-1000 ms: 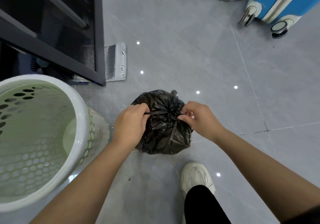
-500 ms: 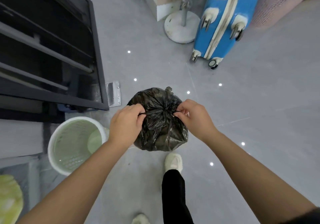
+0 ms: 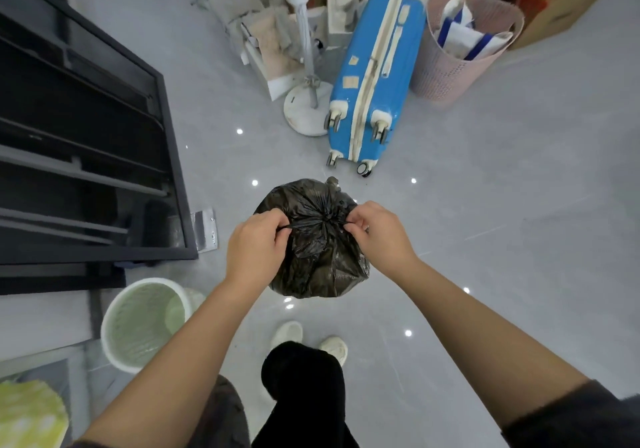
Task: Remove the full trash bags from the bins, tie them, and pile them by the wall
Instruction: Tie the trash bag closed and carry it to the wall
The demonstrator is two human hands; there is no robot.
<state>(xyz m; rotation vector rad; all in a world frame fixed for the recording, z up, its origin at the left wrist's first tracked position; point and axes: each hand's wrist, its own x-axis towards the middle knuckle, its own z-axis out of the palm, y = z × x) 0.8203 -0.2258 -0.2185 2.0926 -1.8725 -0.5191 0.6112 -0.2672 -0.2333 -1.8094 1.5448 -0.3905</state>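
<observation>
Floor: pale grey glossy tiles [image 3: 502, 212] are catching small spots of reflected light.
Back of room: a blue suitcase [image 3: 377, 77] is sitting with its wheels nearest the person. It is just beside a white fan base [image 3: 302, 115], and a pink perforated basket [image 3: 446, 77] holding paper bags is standing on its other side.
Left side: a black metal frame [image 3: 173, 170] with horizontal bars is running along the floor.
Trash bag: the black trash bag [image 3: 318, 267] is bulging full, with its neck gathered to a tight pucker on top. It is sitting between the two hands, out of the bin and ahead of the person's white shoes [image 3: 287, 333].
Left hand: the left hand [image 3: 256, 247] is clenching a thin, taut strand of the bag's plastic on the left of the pucker.
Right hand: the right hand [image 3: 377, 233] is pinching the opposite strand between thumb and fingertips.
Bin: the white-rimmed bin [image 3: 111, 312] is standing apart, to the left of the bag, with its green perforated inside showing.
</observation>
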